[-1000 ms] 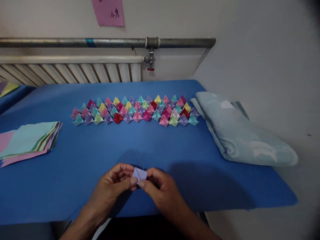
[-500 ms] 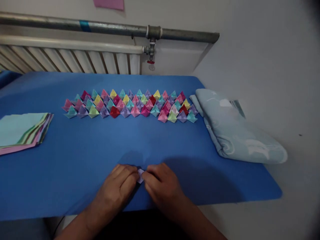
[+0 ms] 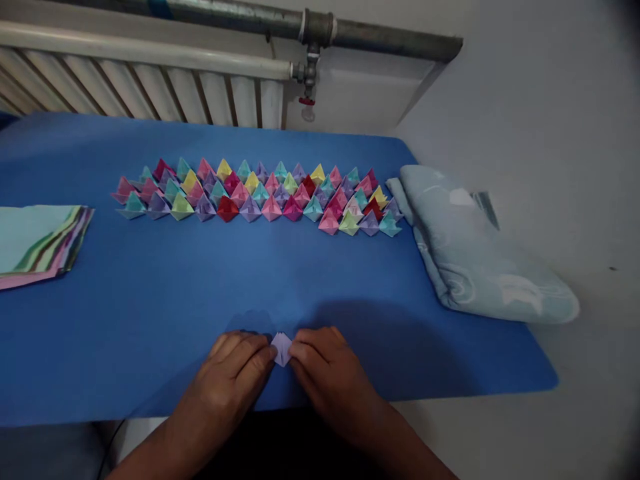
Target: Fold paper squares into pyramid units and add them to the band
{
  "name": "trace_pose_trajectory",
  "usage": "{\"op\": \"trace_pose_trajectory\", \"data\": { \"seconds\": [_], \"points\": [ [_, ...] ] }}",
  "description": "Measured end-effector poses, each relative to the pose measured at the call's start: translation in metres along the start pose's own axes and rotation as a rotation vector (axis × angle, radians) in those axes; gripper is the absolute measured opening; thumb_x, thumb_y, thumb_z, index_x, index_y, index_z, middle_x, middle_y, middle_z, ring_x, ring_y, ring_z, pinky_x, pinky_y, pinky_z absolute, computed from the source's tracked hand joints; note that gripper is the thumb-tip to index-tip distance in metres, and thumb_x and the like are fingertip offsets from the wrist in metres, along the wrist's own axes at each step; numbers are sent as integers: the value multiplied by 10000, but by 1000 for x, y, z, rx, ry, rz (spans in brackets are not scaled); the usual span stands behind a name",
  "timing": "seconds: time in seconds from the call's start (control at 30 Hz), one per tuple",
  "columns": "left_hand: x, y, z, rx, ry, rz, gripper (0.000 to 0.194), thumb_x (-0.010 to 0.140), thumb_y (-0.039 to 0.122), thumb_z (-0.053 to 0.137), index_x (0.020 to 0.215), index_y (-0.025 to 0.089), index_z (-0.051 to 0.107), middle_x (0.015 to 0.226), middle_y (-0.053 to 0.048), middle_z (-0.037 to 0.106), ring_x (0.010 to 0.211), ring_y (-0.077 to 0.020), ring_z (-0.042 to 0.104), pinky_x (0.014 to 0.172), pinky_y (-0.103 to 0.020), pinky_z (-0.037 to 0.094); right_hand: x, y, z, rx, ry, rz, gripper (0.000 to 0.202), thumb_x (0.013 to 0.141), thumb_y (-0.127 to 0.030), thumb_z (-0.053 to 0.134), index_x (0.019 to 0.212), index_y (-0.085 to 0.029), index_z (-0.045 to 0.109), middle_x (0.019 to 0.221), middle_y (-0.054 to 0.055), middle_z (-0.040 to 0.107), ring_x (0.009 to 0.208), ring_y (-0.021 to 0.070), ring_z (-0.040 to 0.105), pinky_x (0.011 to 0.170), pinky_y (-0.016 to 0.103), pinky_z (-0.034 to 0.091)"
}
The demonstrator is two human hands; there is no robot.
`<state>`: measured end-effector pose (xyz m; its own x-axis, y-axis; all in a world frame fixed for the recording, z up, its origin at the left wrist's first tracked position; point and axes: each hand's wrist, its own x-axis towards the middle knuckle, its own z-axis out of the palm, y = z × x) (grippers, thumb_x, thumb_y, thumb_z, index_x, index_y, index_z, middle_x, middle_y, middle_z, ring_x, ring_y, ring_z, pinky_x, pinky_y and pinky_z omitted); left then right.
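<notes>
A small lavender folded paper (image 3: 282, 349) is held low over the blue table (image 3: 200, 287), near its front edge. My left hand (image 3: 235, 373) pinches its left corner, and my right hand (image 3: 327, 373) grips the right corner. The paper looks diamond-shaped, with a crease down its middle and layered tips at the top. Beyond my hands, rows of small folded paper boats (image 3: 271, 208) in pink, teal, purple, yellow, green and red stand close together.
A stack of coloured paper sheets (image 3: 40, 243) lies at the left. On the right, a folded light-blue cloth (image 3: 480, 253) rests against the wall. Behind the table are a white radiator (image 3: 145, 83) and a metal pipe with a valve (image 3: 310, 73).
My fingers have moved slightly apart at the corners, so more of the lavender paper shows between them. The view has tilted slightly downward.
</notes>
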<state>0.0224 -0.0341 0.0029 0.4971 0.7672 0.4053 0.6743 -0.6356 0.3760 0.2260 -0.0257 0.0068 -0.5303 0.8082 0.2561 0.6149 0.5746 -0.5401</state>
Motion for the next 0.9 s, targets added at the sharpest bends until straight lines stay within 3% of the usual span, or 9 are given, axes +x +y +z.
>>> {"op": "trace_pose_trajectory", "data": {
  "seconds": [0.17,0.5,0.9],
  "points": [
    [4,0,0,-21,46,0,188,936,123,500,1047,165,646,946,-57,664,834,-168,598,737,-328,493,2,-2,0,51,55,47,173,953,-139,448,946,-173,618,957,67,644,826,181,573,751,330,446],
    [7,5,3,-39,-51,-222,205,972,231,461,885,173,638,864,-34,632,809,-194,564,744,-362,373,9,-5,-2,126,79,170,129,930,-159,512,883,-168,632,1013,86,650,941,204,610,843,365,489],
    [9,1,5,-28,-82,-237,183,968,286,487,864,182,596,852,-35,606,790,-206,528,739,-373,325,18,-8,-3,142,58,268,124,876,-116,532,774,-178,565,1010,91,644,932,224,616,825,387,504]
  ]
}}
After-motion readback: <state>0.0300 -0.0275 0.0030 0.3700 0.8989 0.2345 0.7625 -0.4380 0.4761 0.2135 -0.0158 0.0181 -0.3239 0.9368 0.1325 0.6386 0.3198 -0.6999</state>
